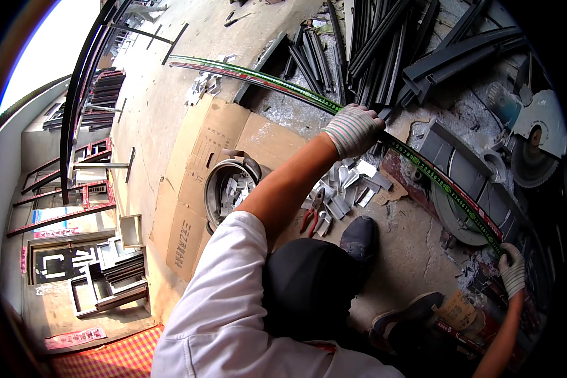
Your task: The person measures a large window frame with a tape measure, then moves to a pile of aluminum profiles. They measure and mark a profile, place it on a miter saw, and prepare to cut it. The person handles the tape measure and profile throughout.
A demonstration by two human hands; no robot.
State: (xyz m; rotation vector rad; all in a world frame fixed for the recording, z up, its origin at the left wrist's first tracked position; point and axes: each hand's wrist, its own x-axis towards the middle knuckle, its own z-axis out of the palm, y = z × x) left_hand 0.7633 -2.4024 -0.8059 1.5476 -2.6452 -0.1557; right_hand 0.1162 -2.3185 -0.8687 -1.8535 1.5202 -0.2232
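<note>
Grasping one green-marked measuring tape (435,175) and one long dark strip (264,82), clenched around both in the left grip (354,131) partway along and near their lower end in the right grip (512,271). Surrounded by one pair of red-handled pliers (310,217), one bucket (210,201), two shoes (359,238), one circular saw (538,129), and silvery offcuts (353,184) too many to count. Held over a grey concrete floor (400,255) partly covered by flattened cardboard (228,123), amid heaped dark profiles (376,49) and, at left, stacked frames (123,271).

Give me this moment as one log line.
left hand: gripping long bar and green tape | right hand: at tape's visible lower end | nearby: saw, red-handled pliers, metal offcuts
</note>
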